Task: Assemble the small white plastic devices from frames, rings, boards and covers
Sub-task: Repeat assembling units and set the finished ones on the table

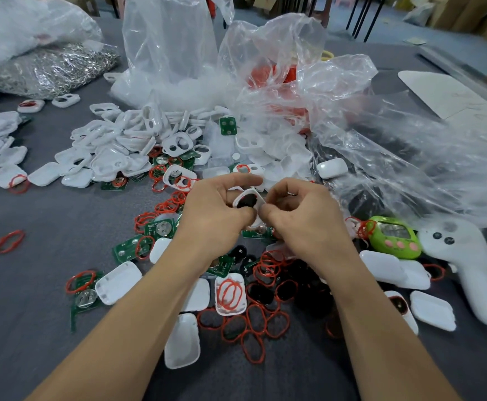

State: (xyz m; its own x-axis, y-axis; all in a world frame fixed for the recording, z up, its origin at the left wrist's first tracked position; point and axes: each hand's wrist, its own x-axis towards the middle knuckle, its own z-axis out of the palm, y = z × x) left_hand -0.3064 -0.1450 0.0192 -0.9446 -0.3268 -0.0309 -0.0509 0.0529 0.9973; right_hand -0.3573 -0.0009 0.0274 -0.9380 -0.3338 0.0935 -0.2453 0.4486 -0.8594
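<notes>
Both hands meet over the middle of the grey table. My left hand and my right hand together pinch one small white frame with a dark piece showing inside it. White frames lie heaped behind my hands. Red rings are scattered below my wrists and to the left. Green boards lie among the rings. White covers rest near my forearms, one of which, a cover with rings in it, holds loose red rings.
Crumpled clear plastic bags rise behind and to the right. A bag of metal chains sits at far left. A green toy device and a white controller lie at right. Black round parts lie under my right forearm.
</notes>
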